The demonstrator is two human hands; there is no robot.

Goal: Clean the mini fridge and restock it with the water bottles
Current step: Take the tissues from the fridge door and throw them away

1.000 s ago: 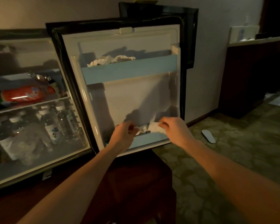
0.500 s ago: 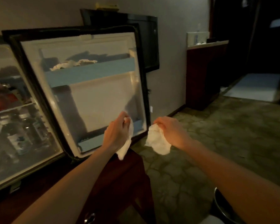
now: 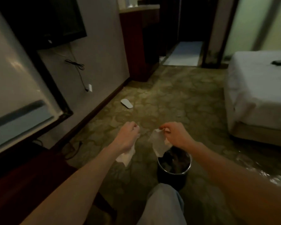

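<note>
My left hand (image 3: 128, 135) grips a crumpled white tissue (image 3: 126, 155) that hangs below the wrist, over the carpet to the left of the bin. My right hand (image 3: 175, 134) pinches a second white tissue (image 3: 158, 145), which dangles over the rim of a small round waste bin (image 3: 173, 172) on the floor. The open mini fridge door (image 3: 18, 88) fills the left edge; only its white inner face and a pale blue lower shelf rail show. The fridge's inside and the water bottles are out of view.
A dark wooden cabinet (image 3: 23, 181) stands under the door at lower left. A wall TV (image 3: 44, 21) with hanging cables is above. A white slipper (image 3: 126, 103) lies on the patterned carpet. A white bed (image 3: 258, 93) is at right. My knee (image 3: 164, 203) is in front of the bin.
My view has swung right and down, away from the fridge door. Both hands carried their tissues from the door's lower shelf to above the bin on the floor.
</note>
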